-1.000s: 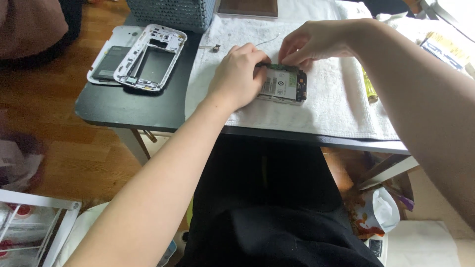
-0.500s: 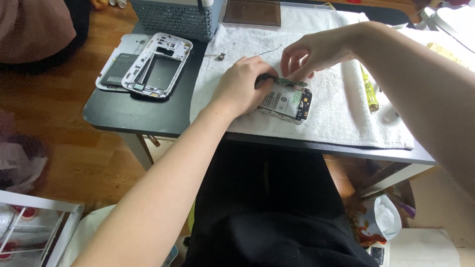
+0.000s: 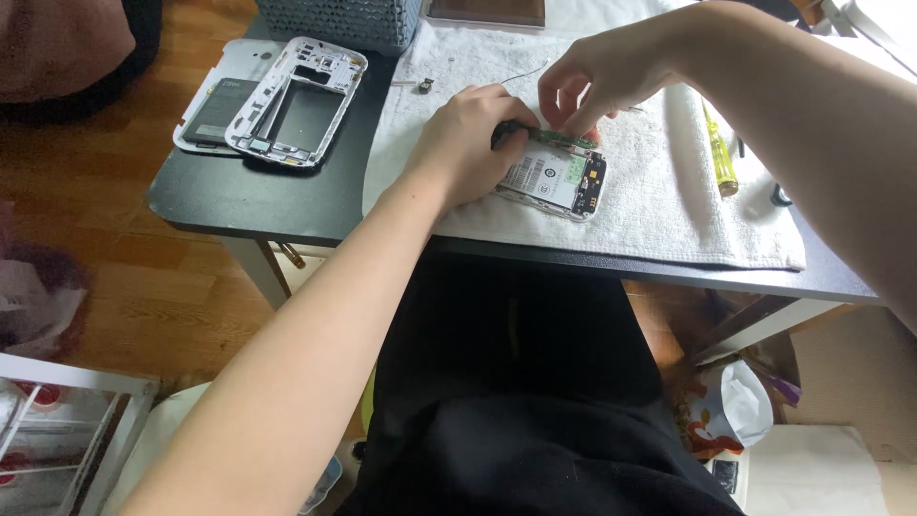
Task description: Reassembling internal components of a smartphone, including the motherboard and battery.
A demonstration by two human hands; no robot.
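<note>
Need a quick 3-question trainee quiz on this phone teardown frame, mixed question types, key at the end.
1. True or false: the opened phone lies on the white towel.
2. Which item sits at the table's left end, off the towel?
A. yellow screwdriver
B. white phone frame
C. grey basket
3. Fill in: the left hand rests on the phone's ____ end, as the camera sees it.

Key
1. True.
2. B; the frame lies on the dark table, partly over a dark flat battery.
3. Left; the right hand pinches a small green board at the phone's top edge.
</note>
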